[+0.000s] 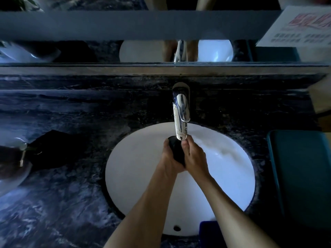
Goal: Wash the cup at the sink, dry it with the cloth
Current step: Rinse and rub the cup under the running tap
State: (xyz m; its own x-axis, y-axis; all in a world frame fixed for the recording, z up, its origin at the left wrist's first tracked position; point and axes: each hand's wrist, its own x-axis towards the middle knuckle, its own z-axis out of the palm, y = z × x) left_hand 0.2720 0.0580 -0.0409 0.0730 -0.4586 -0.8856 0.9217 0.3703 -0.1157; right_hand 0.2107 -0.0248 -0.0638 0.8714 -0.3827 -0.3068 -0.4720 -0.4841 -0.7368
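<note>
A small dark cup (176,149) is held over the white round sink (136,172), right under the tip of the chrome faucet (180,115). My left hand (169,160) grips it from the left and my right hand (194,156) grips it from the right, thumb near its top. Most of the cup is hidden between the two hands. A dark cloth (53,149) lies crumpled on the marble counter left of the sink. I cannot tell whether water is running.
The dark marble counter (62,203) surrounds the sink. A teal tray-like object (300,172) sits on the right. A second basin with a metal fitting (22,153) is at the far left. A mirror (161,51) runs along the back.
</note>
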